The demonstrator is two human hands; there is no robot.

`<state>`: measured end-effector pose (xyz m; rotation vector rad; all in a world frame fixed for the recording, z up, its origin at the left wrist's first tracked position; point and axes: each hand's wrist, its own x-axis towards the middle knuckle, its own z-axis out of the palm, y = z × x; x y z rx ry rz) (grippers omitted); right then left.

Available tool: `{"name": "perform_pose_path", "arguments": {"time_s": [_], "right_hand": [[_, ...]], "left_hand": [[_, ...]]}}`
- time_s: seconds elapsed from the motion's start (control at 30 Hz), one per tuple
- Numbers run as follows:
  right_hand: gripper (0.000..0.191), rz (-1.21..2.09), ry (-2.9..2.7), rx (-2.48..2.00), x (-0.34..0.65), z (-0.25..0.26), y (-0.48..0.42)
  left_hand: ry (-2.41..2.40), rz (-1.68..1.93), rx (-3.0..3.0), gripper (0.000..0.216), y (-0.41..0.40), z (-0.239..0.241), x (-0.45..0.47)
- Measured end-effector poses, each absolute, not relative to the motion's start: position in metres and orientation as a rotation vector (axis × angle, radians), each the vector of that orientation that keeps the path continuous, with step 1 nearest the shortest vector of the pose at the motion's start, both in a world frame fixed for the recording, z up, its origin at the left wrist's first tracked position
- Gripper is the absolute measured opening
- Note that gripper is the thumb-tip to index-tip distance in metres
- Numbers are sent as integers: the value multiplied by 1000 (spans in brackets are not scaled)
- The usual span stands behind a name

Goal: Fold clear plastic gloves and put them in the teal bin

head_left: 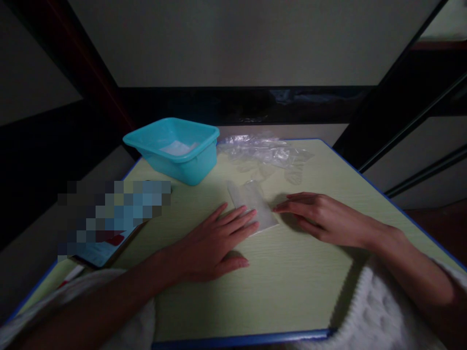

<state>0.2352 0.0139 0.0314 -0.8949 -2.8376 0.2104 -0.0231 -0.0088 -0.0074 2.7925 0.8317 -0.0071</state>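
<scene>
A small clear plastic bag with something flat and whitish in it, the packet [260, 211], lies flat on the table in front of me. My left hand [224, 238] rests palm down, its fingers spread and their tips on the packet's left part. At the packet's right edge is my right hand [317, 214], fingers loosely bent, the index fingertip at or very near that edge. Nothing shows in its grasp. What exactly is inside the packet cannot be made out.
A turquoise plastic basket [204, 163] with white items in it stands at the back left. Crumpled clear plastic bags [270, 150] lie along the far edge. A partly blurred phone-like device [105, 243] is at the left. The table [233, 311] has a blue edge.
</scene>
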Motion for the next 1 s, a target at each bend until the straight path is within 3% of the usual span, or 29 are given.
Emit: {"name": "perform_pose_path", "arguments": {"time_s": [0.4,1.0], "right_hand": [[36,241,-2830,-682,238,32,11],[36,311,-2862,-729,236,29,12]], "left_hand": [[879,73,2797,61,-11,-8,-23],[875,39,2816,65,-11,-7,-22]]}}
